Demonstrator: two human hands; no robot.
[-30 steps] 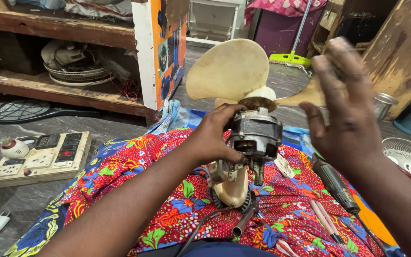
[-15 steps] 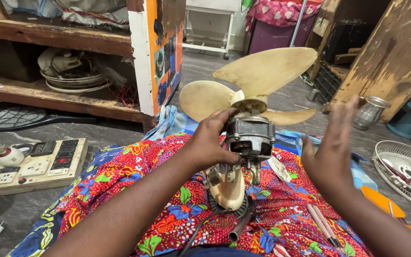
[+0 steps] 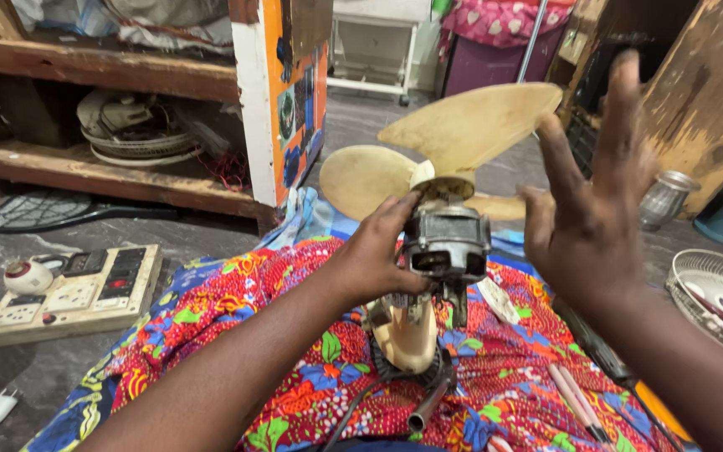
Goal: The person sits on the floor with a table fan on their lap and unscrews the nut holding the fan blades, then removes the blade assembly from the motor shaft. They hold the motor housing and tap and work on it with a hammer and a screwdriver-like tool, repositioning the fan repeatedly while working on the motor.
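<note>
Left hand [image 3: 374, 259] clamped round bare fan motor [image 3: 447, 243], steadying it upright over lap. Right hand [image 3: 589, 213] open, fingers spread, holding nothing, just right of cream fan blades [image 3: 462, 125], perhaps flicking them. Screwdrivers [image 3: 575, 398] below right wrist. Switchboard [image 3: 69, 293] far left.

Bare grey fan motor [image 3: 447, 243] upright on cream neck, yellowed three-blade propeller [image 3: 453, 146] attached

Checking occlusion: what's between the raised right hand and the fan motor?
Head view: only open air, with a cream fan blade behind it. The right hand is open, apart from the fan motor, which the left hand grips.
</note>
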